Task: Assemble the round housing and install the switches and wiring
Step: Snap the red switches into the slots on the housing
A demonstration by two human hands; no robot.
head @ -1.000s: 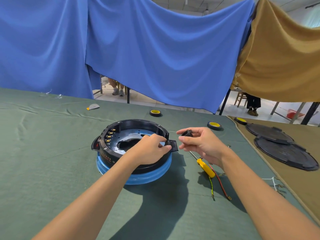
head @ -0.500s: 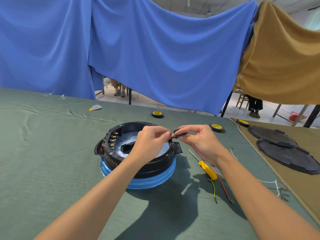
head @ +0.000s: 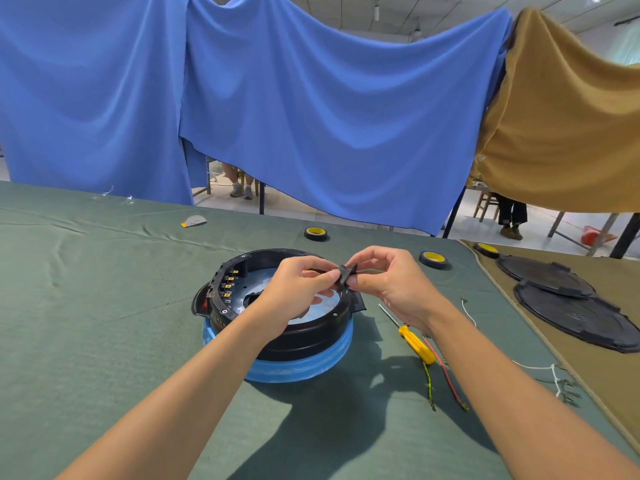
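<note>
A round black housing [head: 304, 336] on a blue ring base [head: 304, 367] stands on the green cloth in the middle. Brass terminals [head: 228, 284] line its inner left wall. Both hands meet above its right rim, pinching one small black switch part [head: 344, 273]. My left hand [head: 298, 285] holds it from the left and my right hand [head: 391, 282] from the right. My fingers cover most of the part.
A yellow-handled screwdriver [head: 414, 342] lies right of the housing, with a red wire [head: 445, 374], a green-yellow wire [head: 428, 384] and a white wire [head: 540, 368] nearby. Three tape rolls [head: 316, 233] sit at the back. Two black round lids [head: 575, 306] rest on the tan cloth at right.
My left hand left the housing rim and rose to meet the right hand. Both now hold the small black part together above the right rim.
</note>
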